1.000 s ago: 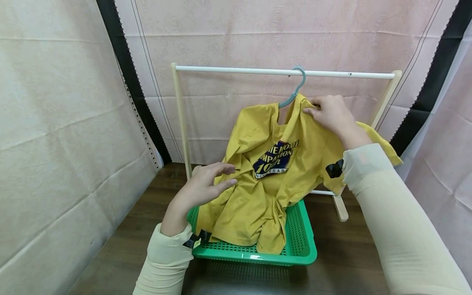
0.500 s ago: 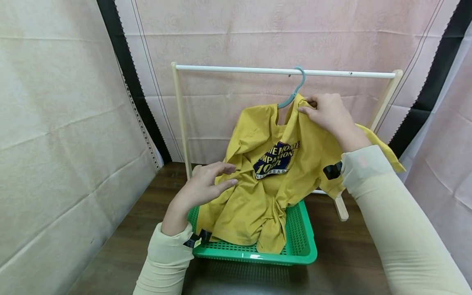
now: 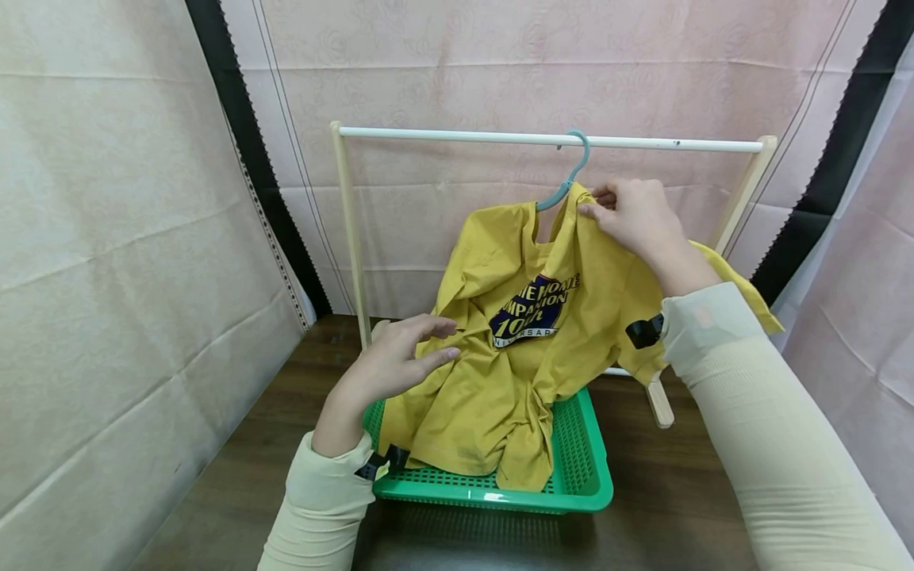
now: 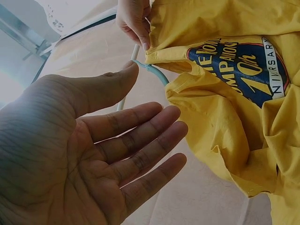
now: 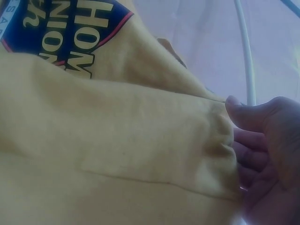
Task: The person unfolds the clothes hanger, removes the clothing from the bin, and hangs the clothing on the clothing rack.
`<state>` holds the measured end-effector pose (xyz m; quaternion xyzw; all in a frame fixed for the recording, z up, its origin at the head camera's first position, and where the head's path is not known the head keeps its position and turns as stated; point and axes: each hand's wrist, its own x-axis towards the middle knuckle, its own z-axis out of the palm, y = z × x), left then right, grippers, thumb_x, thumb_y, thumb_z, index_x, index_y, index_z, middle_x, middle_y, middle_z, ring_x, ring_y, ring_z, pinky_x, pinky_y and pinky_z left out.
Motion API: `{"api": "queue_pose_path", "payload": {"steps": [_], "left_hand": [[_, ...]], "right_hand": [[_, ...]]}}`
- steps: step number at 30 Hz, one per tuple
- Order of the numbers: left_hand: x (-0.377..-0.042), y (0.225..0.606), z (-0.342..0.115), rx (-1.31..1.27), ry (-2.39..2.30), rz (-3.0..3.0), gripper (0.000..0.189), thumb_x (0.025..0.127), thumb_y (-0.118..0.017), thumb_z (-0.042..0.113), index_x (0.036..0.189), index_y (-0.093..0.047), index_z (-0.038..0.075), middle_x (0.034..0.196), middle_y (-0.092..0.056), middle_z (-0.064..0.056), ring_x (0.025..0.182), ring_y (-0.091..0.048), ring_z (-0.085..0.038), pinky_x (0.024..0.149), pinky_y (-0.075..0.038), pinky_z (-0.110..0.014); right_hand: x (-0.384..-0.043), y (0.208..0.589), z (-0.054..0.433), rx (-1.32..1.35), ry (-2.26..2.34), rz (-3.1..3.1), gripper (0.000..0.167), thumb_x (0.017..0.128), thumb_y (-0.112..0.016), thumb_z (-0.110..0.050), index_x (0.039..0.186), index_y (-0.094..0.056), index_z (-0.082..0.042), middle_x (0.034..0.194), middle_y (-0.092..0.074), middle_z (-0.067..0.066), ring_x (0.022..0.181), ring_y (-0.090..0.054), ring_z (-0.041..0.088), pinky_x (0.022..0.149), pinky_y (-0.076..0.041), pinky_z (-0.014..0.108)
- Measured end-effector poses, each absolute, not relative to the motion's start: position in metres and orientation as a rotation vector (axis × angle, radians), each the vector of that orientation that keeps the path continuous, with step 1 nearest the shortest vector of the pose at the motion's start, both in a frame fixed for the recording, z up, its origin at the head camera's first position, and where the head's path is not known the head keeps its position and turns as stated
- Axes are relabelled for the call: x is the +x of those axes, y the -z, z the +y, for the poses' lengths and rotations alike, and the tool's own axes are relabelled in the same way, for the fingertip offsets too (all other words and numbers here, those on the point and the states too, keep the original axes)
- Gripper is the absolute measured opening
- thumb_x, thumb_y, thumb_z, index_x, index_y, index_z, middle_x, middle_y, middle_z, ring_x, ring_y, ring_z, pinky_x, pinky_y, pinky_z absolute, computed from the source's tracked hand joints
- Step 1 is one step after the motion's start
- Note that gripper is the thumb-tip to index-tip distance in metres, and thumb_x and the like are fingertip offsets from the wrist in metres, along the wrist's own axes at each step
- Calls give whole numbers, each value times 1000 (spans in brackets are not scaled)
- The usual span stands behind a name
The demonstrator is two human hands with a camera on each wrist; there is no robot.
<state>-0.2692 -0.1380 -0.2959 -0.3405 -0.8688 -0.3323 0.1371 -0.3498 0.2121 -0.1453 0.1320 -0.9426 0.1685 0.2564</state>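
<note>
A yellow T-shirt (image 3: 464, 396) with a dark blue printed badge hangs on a light blue hanger (image 3: 585, 155), whose hook loops over the rack's white rail. My right hand (image 3: 640, 224) pinches the shirt's shoulder just beside the collar, thumb in front, as the right wrist view also shows. The hanger's arms are hidden inside the cloth. My left hand (image 3: 393, 358) is held up at the shirt's left side, fingers extended; in the left wrist view its bare palm (image 4: 89, 173) faces the camera, holding nothing. The shirt's hem lies in a green basket (image 3: 600, 476).
A small clothes rack with a white rail (image 3: 428, 136) and pale uprights (image 3: 350, 230) stands behind the basket. One of its wooden feet (image 3: 660, 404) shows at the right. Both stand on a dark wooden table (image 3: 257, 484), with cloth curtains (image 3: 143, 238) around it.
My right hand has shifted slightly left and up at the shirt's shoulder, still pinching it. My left hand, the hanger and the basket have stayed in place.
</note>
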Motion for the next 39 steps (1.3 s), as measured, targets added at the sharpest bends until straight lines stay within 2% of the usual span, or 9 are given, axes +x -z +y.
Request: {"api": "queue_pose_path", "payload": {"steps": [12, 22, 25, 29, 34, 36, 39], "left_hand": [[-269, 296, -137, -966, 992, -2563, 42, 99, -65, 38, 133, -63, 14, 128, -66, -1, 119, -61, -16, 100, -49, -46], [-267, 289, -134, -944, 893, -2641, 43, 100, -64, 38, 133, -63, 11, 125, -68, -4, 115, -64, -19, 96, -51, -46], [-272, 275, -127, -976, 731, -2717, 43, 101, -62, 38, 133, -63, 10, 125, -68, -5, 114, -64, -20, 96, -52, -43], [-291, 257, -110, -973, 454, -2847, 42, 102, -61, 39, 132, -64, 10, 124, -68, -6, 107, -66, -20, 89, -54, -41], [-324, 261, -86, -883, 109, -2954, 38, 99, -62, 47, 111, -67, 12, 102, -69, -6, 86, -65, -22, 74, -53, -42], [-334, 271, -79, -853, -15, -2980, 42, 97, -63, 51, 107, -65, 11, 99, -66, -7, 87, -64, -24, 74, -53, -44], [-346, 288, -71, -835, -149, -3000, 50, 94, -66, 53, 116, -64, 8, 110, -66, -8, 99, -64, -25, 81, -54, -45]], "right_hand": [[-339, 148, 214, 425, -451, -2448, 34, 100, -64, -32, 112, -70, -1, 108, -73, 17, 102, -67, 34, 91, -48, 49], [-321, 169, 201, 821, -294, -2220, 27, 95, -73, -15, 112, -68, 6, 105, -72, 20, 93, -69, 36, 83, -54, 49], [-316, 183, 194, 978, -272, -2281, 32, 94, -73, -18, 116, -68, 4, 107, -72, 18, 92, -70, 32, 82, -56, 45], [-316, 212, 189, 1143, -265, -2511, 40, 95, -73, -27, 124, -67, 1, 117, -71, 15, 100, -70, 28, 90, -55, 44], [-327, 251, 191, 1209, -182, -2763, 44, 96, -71, -33, 128, -67, -2, 121, -70, 13, 104, -69, 26, 91, -54, 45], [-331, 265, 193, 1193, -119, -2826, 45, 96, -71, -36, 127, -67, -4, 120, -70, 12, 108, -68, 28, 92, -54, 45], [-335, 285, 196, 1176, -8, -2875, 47, 93, -74, -38, 126, -67, -5, 117, -71, 12, 106, -68, 29, 91, -54, 47]]}}
